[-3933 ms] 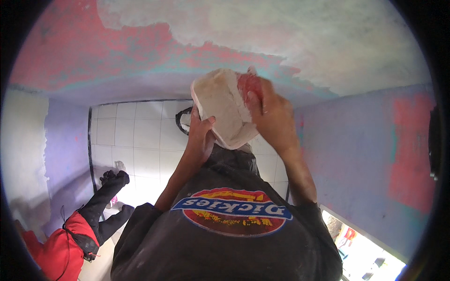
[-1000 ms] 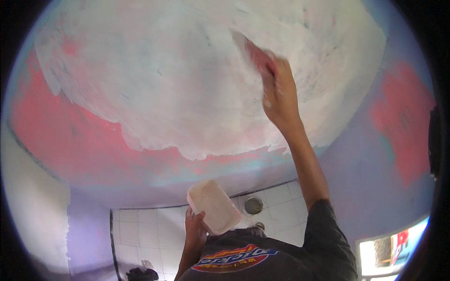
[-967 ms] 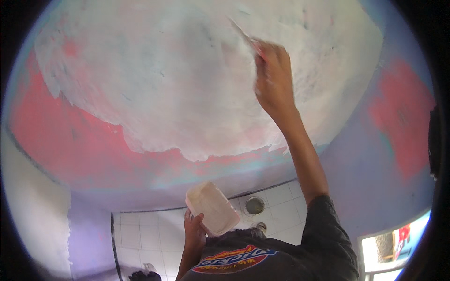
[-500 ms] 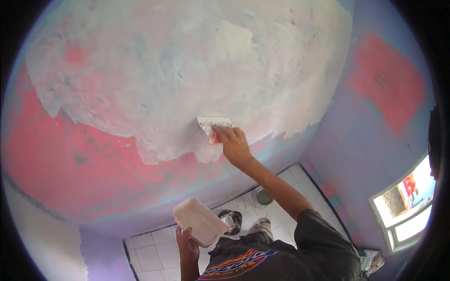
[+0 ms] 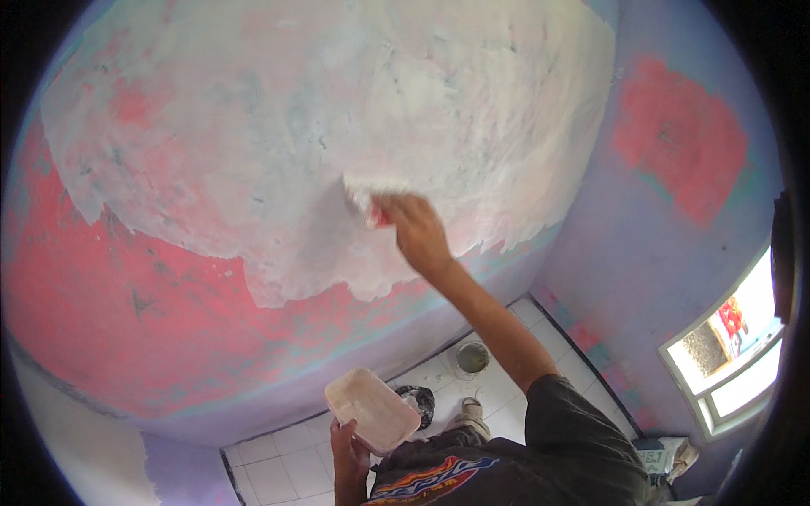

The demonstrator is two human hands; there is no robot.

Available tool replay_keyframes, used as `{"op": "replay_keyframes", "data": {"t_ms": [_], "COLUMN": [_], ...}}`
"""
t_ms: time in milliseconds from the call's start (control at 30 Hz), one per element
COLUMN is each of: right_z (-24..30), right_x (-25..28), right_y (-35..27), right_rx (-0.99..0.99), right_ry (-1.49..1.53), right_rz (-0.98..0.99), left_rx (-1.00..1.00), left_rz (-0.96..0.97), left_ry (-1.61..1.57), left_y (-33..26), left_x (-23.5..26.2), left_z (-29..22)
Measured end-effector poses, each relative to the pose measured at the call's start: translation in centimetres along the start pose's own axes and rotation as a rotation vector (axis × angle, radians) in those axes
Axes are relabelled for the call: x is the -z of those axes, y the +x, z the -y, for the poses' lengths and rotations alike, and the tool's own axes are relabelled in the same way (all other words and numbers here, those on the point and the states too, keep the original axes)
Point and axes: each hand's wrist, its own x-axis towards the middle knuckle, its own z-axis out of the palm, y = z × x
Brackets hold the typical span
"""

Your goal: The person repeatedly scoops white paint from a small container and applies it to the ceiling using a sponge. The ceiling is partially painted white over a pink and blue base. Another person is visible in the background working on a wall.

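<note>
My right hand (image 5: 415,232) grips a putty knife (image 5: 364,187) with a wide, white-smeared blade and a red handle. The blade is at the wall (image 5: 228,110), over a broad pale coat of filler; motion blurs it slightly. Along the coat's ragged lower edge, red and bluish paint (image 5: 169,312) shows. Low in front of me, my left hand (image 5: 351,449) holds a shallow rectangular plastic tub (image 5: 371,409) by its near side, thumb on the rim. White residue coats the inside of the tub.
On the white tiled floor (image 5: 287,455) stand a bucket (image 5: 471,360) and a dark bag (image 5: 418,406) with white smears. The right wall has a red patch (image 5: 679,139) and a window (image 5: 730,346). A sack (image 5: 662,455) lies in the right corner.
My right hand has moved the putty knife up and slightly left across the wall. The tub in my left hand sits slightly lower and further right in view.
</note>
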Motion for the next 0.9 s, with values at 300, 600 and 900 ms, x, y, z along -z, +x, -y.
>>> {"op": "replay_keyframes", "data": {"t_ms": [300, 600, 900], "right_z": [-4.8, 0.0, -3.8], "right_x": [9.0, 1.8, 3.0], "right_y": [17.4, 0.8, 18.3], "right_rx": [-0.087, 0.029, 0.154], "right_ry": [-0.037, 0.086, -0.248], "right_rz": [-0.342, 0.141, -0.284], "left_rx": [-0.038, 0.015, -0.026], "left_rz": [-0.002, -0.01, -0.024], "left_ry": [-0.034, -0.046, -0.006], "left_y": [-0.3, 0.4, 1.2], "left_x": [-2.0, -0.6, 0.2], "left_z": [-2.0, -0.5, 0.5]}}
